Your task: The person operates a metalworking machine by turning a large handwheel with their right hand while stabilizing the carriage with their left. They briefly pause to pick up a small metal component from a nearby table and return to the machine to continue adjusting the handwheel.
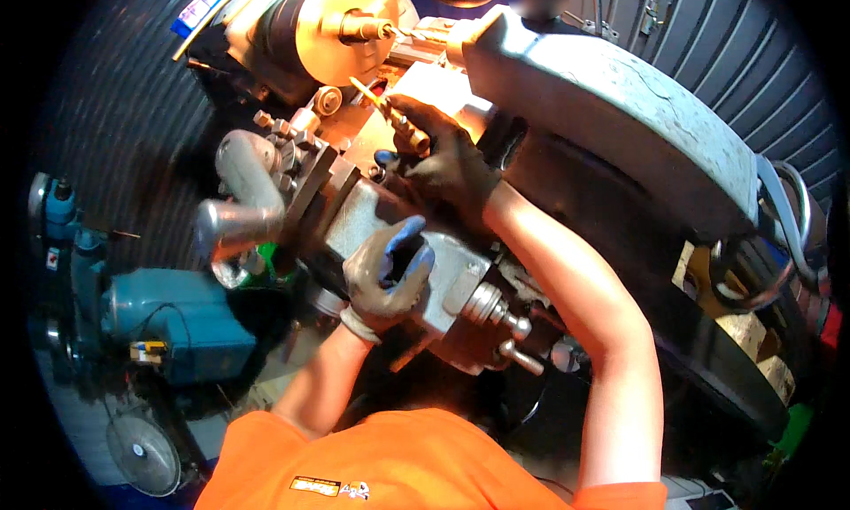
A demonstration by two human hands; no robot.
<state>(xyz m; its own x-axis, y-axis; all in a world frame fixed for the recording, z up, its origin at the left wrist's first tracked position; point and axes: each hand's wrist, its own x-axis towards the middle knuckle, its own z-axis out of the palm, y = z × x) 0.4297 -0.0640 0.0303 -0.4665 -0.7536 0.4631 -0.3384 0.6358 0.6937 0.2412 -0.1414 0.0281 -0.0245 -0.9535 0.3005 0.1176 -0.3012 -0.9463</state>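
My right hand (447,160), in a dark, soiled work glove, is closed around a slim tool with a pale yellow tip and a thicker brass-coloured body (412,136); its exact kind is unclear. The tool points up and left toward the lathe chuck (341,32). A short cylindrical workpiece (365,28) sticks out of the chuck, and a drill bit (414,34) faces it from the tailstock side. Over the lathe carriage (359,213) hovers my left hand (385,275), in a grey and blue glove, fingers loosely curled and apart with nothing seen between them.
Left of the carriage stand the tool post (301,147) and a curved grey metal arm (248,178). Handles (509,320) jut from the carriage near me. The long grey tailstock (611,85) extends right. A teal machine (177,320) and a round fan (143,452) stand at lower left.
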